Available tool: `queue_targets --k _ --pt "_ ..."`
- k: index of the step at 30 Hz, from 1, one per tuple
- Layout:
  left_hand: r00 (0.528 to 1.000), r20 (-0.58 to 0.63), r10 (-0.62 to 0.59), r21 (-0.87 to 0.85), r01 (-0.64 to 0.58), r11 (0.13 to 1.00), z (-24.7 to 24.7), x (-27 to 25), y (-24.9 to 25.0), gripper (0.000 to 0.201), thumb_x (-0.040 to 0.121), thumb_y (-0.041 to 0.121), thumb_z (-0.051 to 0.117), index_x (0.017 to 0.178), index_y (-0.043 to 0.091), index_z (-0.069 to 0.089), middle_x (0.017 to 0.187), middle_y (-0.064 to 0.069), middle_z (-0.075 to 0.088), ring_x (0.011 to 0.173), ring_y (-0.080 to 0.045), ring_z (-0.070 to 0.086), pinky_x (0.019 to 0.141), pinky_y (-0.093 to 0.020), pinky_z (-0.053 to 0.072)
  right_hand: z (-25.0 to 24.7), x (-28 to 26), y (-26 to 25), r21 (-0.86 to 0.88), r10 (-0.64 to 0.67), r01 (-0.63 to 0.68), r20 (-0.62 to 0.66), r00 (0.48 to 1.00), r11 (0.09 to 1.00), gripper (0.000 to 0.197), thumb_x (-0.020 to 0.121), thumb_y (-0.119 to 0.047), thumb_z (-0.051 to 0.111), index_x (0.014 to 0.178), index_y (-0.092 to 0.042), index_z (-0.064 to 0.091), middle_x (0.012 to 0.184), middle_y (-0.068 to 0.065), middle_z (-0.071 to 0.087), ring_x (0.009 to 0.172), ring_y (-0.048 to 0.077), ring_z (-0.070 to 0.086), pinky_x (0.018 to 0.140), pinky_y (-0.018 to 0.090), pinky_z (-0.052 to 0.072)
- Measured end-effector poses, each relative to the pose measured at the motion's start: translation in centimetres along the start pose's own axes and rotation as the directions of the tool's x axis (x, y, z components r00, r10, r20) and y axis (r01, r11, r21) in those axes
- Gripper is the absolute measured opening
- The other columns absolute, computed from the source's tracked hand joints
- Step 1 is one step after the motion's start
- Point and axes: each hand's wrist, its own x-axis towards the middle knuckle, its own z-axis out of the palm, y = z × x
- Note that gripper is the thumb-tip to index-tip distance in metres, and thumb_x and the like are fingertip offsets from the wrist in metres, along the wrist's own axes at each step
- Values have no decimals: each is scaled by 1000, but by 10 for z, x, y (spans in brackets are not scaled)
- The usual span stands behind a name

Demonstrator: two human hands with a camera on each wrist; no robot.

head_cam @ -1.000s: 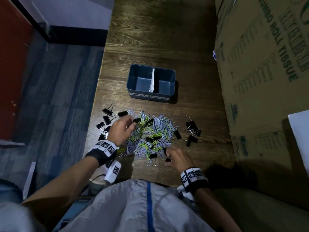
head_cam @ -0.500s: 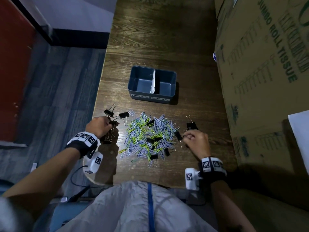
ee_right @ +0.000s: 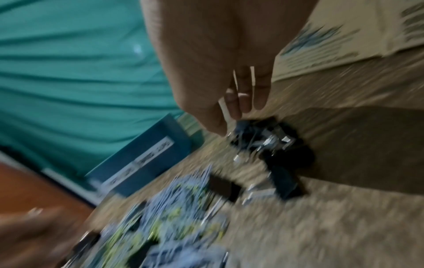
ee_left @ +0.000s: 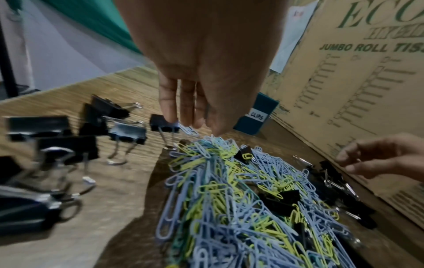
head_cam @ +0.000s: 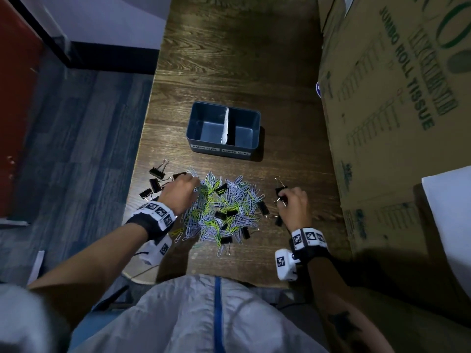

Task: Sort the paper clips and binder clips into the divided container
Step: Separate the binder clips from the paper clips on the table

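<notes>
A blue divided container (head_cam: pixel 251 131) stands on the wooden table (head_cam: pixel 229 52), both halves bare, with a white divider and labels on its near wall. A heap of blue and yellow paper clips (head_cam: pixel 237 200) mixed with black binder clips lies in front of it. Several binder clips (head_cam: pixel 155 183) lie left of the heap, and more binder clips (head_cam: pixel 279 220) lie to its right. My left hand (head_cam: pixel 190 179) reaches down with straight fingers (ee_left: pixel 168 108) touching paper clips at the heap's far left corner. My right hand (head_cam: pixel 283 198) pinches the wire handle of a binder clip (head_cam: pixel 280 191) in the right group; the right wrist view is blurred.
A tall cardboard box (head_cam: pixel 395 110) walls off the table's right side, close to the right binder clips. A white sheet (head_cam: pixel 448 212) lies at the right. The table's left edge drops to grey floor (head_cam: pixel 76 161) just beyond the left binder clips.
My left hand has moved right from the left binder clips to the heap's far corner. My right hand stayed at the right binder clips, shifting slightly right.
</notes>
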Motion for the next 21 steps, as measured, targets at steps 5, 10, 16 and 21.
queue_targets --k 5,10,16,21 --pt "991 91 100 4 -101 995 10 33 32 47 89 8 60 135 12 49 123 -14 54 110 -29 55 84 -37 55 23 -13 -28 40 17 -27 216 976 999 33 90 -16 70 122 -16 65 129 7 56 112 27 61 94 44 54" --pt "969 200 146 46 -158 986 15 50 45 60 87 12 65 142 22 42 123 -7 51 109 -24 51 82 -34 51 32 -17 -39 -33 77 -71 256 964 997 48 94 -21 66 138 -12 49 146 11 41 122 31 54 98 44 50" --pt "973 192 124 20 -131 991 21 47 56 65 81 8 71 138 20 43 124 -8 49 107 -26 54 80 -34 53 36 -18 -49 -95 81 -60 232 969 994 44 94 -17 65 135 -12 51 140 11 47 120 30 55 96 41 52" --pt "985 103 142 -36 -139 990 29 34 52 61 81 3 66 137 13 44 127 -9 55 113 -26 54 85 -36 55 33 -19 -50 18 85 -90 195 977 996 24 84 -19 74 104 -16 61 114 5 60 98 25 61 79 37 55"
